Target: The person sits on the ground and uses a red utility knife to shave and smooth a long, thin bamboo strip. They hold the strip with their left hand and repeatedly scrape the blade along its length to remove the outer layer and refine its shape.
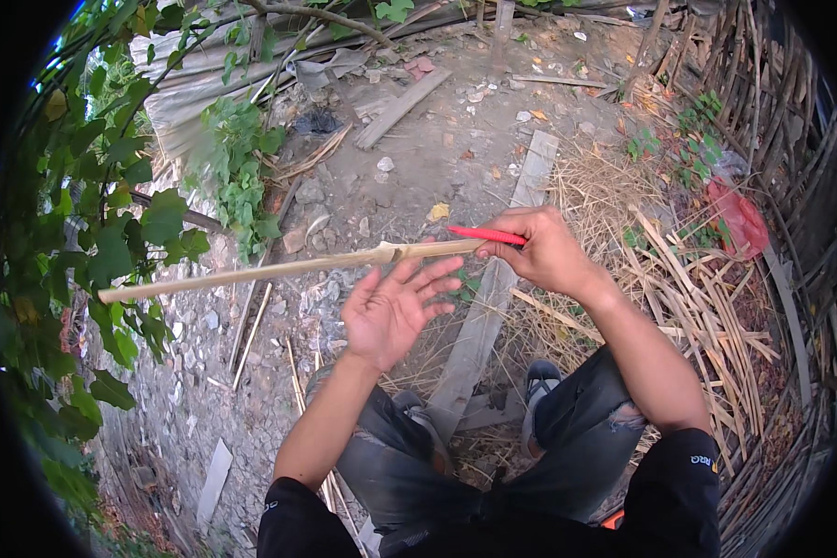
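Observation:
A long pale bamboo stick (279, 269) with a raised joint near its middle stretches across the view, its far end out to the left. My right hand (544, 249) is closed round the stick's right end. That same hand also grips a slim red pen-shaped tool (486, 234), which lies along the stick with its narrow tip to the left; its exact kind I cannot make out. Just below the stick, my left hand (391, 316) is open, palm up and fingers spread, holding nothing. Whether its fingertips touch the stick I cannot tell.
Between my feet a grey wooden plank (474, 344) runs away over the dirt. Split bamboo strips (707, 325) and straw (595, 186) lie to the right, near a red plastic bag (737, 219) and a stick fence (763, 84). Leafy vines (112, 242) hang at left.

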A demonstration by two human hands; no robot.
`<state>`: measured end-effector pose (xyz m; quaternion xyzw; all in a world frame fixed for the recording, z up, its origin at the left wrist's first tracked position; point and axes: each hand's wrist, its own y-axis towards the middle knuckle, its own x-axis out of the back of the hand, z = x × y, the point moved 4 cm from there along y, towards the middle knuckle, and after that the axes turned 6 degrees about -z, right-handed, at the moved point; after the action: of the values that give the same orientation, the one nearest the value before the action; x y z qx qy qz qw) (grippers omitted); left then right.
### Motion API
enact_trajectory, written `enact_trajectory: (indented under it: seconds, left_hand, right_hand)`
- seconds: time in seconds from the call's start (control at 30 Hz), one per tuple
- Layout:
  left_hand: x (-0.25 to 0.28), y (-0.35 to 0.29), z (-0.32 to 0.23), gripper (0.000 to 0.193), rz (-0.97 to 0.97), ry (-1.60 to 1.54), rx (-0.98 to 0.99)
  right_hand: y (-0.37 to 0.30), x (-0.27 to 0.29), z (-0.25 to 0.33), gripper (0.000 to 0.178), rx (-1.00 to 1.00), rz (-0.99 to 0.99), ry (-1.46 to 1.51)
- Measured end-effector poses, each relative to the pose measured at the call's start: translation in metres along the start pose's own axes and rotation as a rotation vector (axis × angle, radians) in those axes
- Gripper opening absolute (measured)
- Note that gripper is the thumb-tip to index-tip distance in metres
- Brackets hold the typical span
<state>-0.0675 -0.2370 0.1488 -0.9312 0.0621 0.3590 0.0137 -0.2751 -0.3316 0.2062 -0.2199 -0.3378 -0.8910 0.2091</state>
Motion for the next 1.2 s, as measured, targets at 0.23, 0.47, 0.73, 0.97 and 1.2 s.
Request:
enact_trajectory:
  seconds: [0.23, 0.47, 0.73, 0.97, 1.2]
  left_hand:
    - [0.014, -0.071, -0.014, 0.072, 0.256, 0.262, 0.524]
    - [0.018, -0.060, 0.020, 0.043, -0.199, 0.148, 0.412]
    - [0.038, -0.039, 0.030, 0.034, -0.444, 0.139, 0.190]
    - [0.035, -0.035, 0.037, 0.028, -0.470, 0.107, 0.150]
    - [0.029, -0.033, 0.038, 0.037, -0.460, 0.143, 0.152]
  right_hand:
    - [0.001, 0.037, -0.039, 0.025, 0.159, 0.034, -0.317]
    - [0.004, 0.034, 0.011, 0.019, -0.086, -0.263, -0.546]
    - [-0.029, -0.041, 0.031, 0.029, -0.096, 0.222, -0.158]
    - [-0.033, -0.072, 0.024, 0.044, -0.277, 0.434, -0.228]
    - [-0.035, -0.086, 0.007, 0.055, -0.328, 0.426, -0.253]
